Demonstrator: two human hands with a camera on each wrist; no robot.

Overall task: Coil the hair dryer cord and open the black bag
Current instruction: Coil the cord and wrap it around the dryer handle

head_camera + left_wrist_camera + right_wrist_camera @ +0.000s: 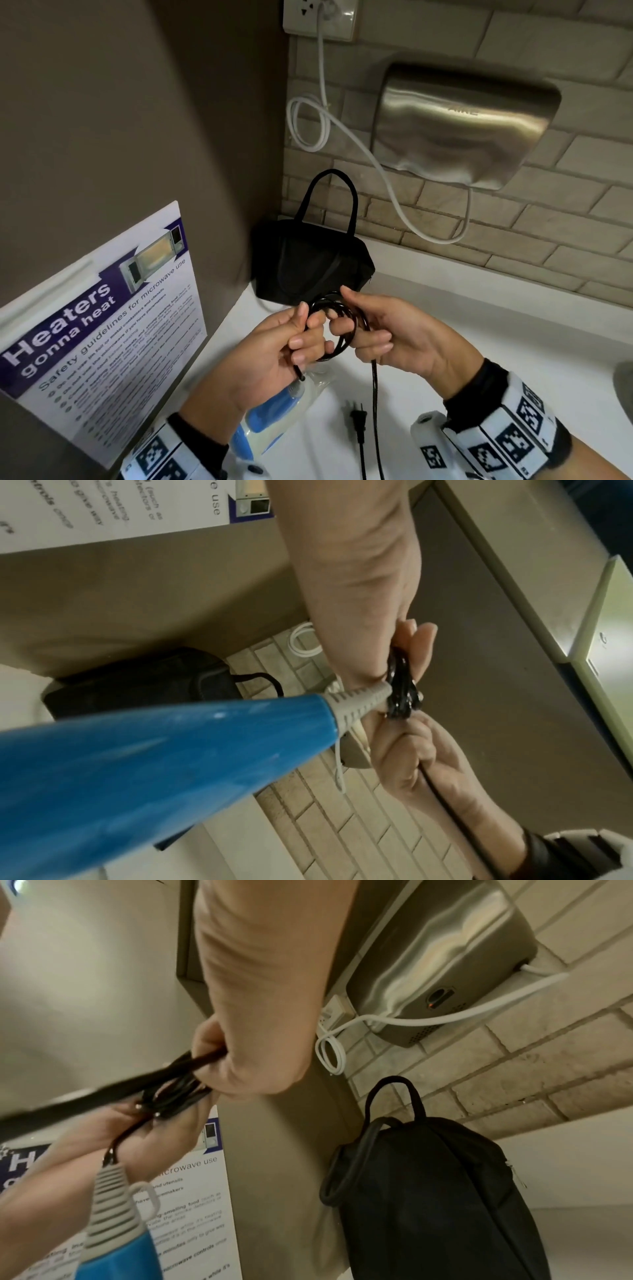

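Observation:
A small coil of black cord hangs between both hands above the white counter. My left hand pinches the coil's left side, and my right hand grips its right side. The loose tail drops from the right hand to the plug lying on the counter. The blue and white hair dryer hangs under my left wrist; its blue handle and grey cord sleeve fill the left wrist view. The black bag stands zipped in the corner behind the hands, handles up.
A steel hand dryer is mounted on the brick wall, its white cable looping to a socket. A microwave safety poster leans on the left. The white counter stretches right.

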